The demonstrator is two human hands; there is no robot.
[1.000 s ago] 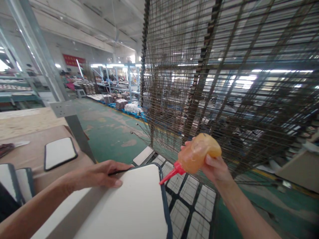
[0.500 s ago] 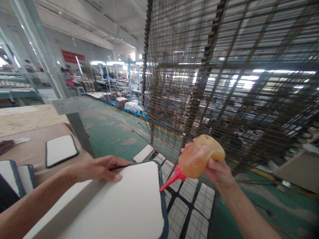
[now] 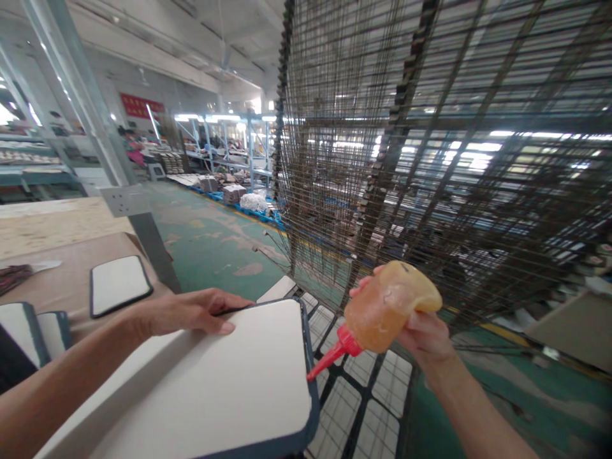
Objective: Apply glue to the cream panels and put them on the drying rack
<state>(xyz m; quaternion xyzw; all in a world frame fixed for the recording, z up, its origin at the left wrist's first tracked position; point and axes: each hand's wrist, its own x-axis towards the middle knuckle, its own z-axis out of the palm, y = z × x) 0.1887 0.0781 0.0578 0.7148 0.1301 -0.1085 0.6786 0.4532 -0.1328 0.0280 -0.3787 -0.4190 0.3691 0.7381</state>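
Observation:
My left hand [image 3: 203, 312] grips the far edge of a white panel [image 3: 248, 376] with a dark blue-grey border, thumb on its top face and fingers at the rim. In my right hand [image 3: 428, 335] is a squeeze bottle [image 3: 387, 306] of amber liquid, tipped downward. Its red nozzle [image 3: 335, 357] points down and left, the tip at the panel's dark right edge. I cannot tell whether liquid is coming out. A similar smaller panel [image 3: 119, 285] lies on the brown-covered table at left, and further bordered pieces [image 3: 16, 328] sit nearer me.
A tall wire rack [image 3: 344, 159] rises in front and to the right. On its lower shelf, beyond the panel, lie several pale dark-edged pieces [image 3: 385, 386]. A metal post [image 3: 88, 108] stands at left beside the brown-covered table [image 3: 115, 245]. Green floor [image 3: 215, 245] stretches behind.
The nozzle tip has moved down along the panel's right edge, toward me. The panel has tilted, so its near border now shows. My left hand keeps its hold.

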